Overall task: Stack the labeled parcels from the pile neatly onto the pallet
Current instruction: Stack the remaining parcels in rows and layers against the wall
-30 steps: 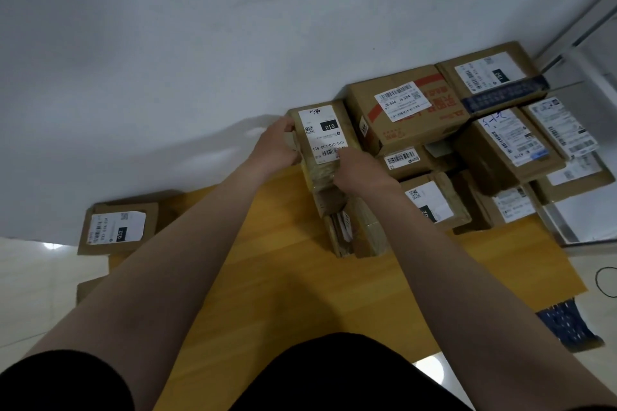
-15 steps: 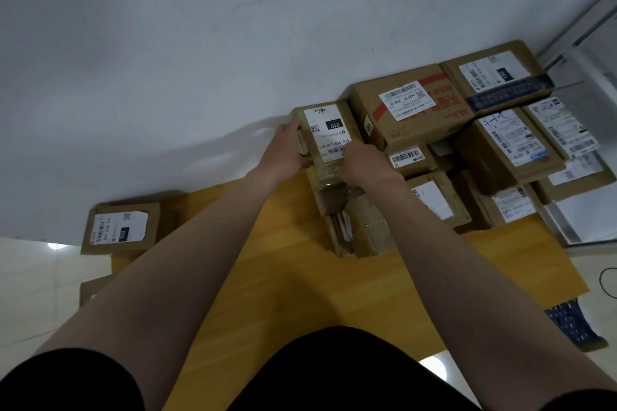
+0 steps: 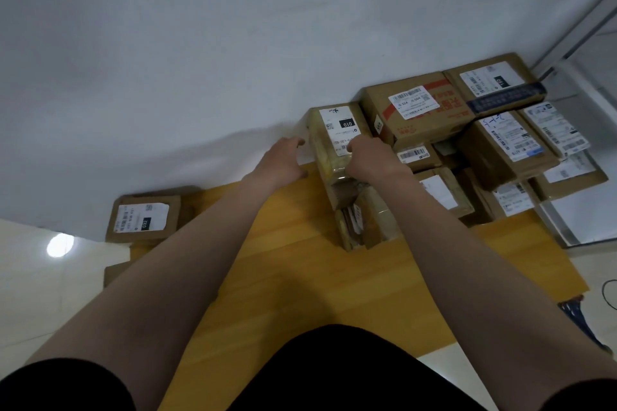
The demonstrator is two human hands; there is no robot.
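Observation:
A small taped cardboard parcel labelled 010 (image 3: 337, 133) sits on top of a short stack of parcels at the back of the yellow wooden pallet (image 3: 300, 277), against the wall. My right hand (image 3: 365, 157) rests on its near right edge, fingers curled over the label. My left hand (image 3: 283, 158) hovers just left of the parcel, fingers apart, a small gap from its side. More stacked labelled parcels (image 3: 417, 110) fill the pallet's back right.
A flat parcel labelled 032 (image 3: 142, 218) lies off the pallet's left corner by the wall, another box edge (image 3: 115, 272) below it. A metal frame (image 3: 567, 43) stands at the right. A dark blue object (image 3: 581, 320) and a cable lie on the floor right of the pallet.
My left hand has come off the 010 parcel's left side and opened. The parcel has settled against the wall on its stack, and my right hand stays on it.

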